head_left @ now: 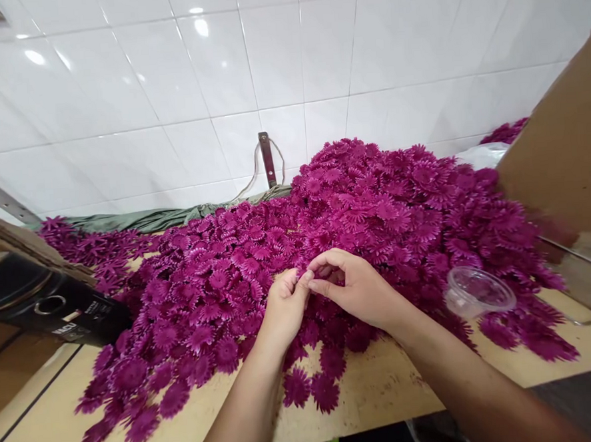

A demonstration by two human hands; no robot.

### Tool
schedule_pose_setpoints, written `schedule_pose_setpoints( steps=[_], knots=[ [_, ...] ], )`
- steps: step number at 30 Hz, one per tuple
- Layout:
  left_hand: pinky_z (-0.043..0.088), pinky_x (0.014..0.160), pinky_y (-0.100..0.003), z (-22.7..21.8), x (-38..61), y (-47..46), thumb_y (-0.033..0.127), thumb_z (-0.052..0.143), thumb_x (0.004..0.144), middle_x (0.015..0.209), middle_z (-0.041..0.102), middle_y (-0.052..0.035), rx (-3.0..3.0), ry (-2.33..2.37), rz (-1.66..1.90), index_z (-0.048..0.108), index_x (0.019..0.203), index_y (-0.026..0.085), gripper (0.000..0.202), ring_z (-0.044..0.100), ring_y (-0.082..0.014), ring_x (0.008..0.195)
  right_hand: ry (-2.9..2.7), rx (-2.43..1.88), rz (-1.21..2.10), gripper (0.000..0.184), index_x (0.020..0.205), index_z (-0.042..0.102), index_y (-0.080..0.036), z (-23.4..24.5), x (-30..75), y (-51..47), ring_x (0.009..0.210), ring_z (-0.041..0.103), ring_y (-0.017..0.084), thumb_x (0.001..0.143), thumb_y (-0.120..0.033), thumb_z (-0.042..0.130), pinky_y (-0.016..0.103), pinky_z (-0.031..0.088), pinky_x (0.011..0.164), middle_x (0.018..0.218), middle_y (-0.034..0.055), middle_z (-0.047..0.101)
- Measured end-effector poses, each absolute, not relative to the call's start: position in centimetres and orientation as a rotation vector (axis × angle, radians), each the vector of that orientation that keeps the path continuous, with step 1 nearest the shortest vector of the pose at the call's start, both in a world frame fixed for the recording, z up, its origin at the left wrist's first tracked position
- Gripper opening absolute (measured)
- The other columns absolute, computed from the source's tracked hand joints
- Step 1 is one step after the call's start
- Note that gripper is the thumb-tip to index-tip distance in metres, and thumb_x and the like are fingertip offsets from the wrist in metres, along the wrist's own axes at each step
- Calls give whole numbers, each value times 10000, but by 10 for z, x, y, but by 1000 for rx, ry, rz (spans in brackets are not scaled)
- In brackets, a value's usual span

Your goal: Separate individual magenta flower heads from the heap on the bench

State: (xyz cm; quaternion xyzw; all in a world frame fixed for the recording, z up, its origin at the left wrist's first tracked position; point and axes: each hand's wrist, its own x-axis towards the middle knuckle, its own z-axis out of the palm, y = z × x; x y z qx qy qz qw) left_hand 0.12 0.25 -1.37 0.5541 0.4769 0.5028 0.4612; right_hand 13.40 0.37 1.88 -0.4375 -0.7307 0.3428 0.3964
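Note:
A large heap of magenta fabric flower heads (355, 211) covers a light wooden table (376, 389). Both my hands meet above the heap's near edge. My left hand (284, 306) is closed in a pinch, fingertips touching those of my right hand (352, 285), which is also curled in a pinch. Whatever sits between the fingertips is too small to name; a bit of magenta shows there. Loose flower heads (310, 387) lie on the table just under my wrists.
A clear plastic cup (479, 292) lies on its side at the heap's right. A brown cardboard box (566, 144) stands at the right, a black appliance (40, 306) at the left. White tiled wall (266, 63) and green cloth (165, 217) behind.

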Motion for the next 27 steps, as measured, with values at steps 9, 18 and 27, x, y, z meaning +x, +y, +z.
schedule_pose_setpoints(
  steps=[9, 18, 27],
  knots=[
    [198, 406, -208, -11, 0, -5, 691, 466, 656, 424, 283, 83, 1350, 1091, 1166, 358, 505, 192, 532, 230, -53, 393, -1369, -1163, 930, 57, 589, 564, -168, 19, 150, 32, 505, 499, 102, 613, -201, 604, 251, 416, 528, 528, -37, 559],
    [400, 841, -331, -13, -2, 6, 191, 604, 653, 977, 593, -65, 1617, 1373, 1293, 611, 897, 185, 244, 526, -196, 950, -1332, -1095, 1020, 124, 719, 519, -184, 27, 159, 26, 548, 549, 109, 661, -258, 599, 256, 471, 558, 574, -38, 545],
    [438, 717, -272, -3, -1, -1, 351, 601, 700, 725, 629, -25, 1358, 1113, 1174, 648, 781, 158, 214, 556, -156, 727, -1804, -1018, 588, 125, 777, 504, -208, 7, 137, 1, 785, 527, 163, 714, -100, 507, 319, 465, 722, 822, 32, 523]
  ],
)
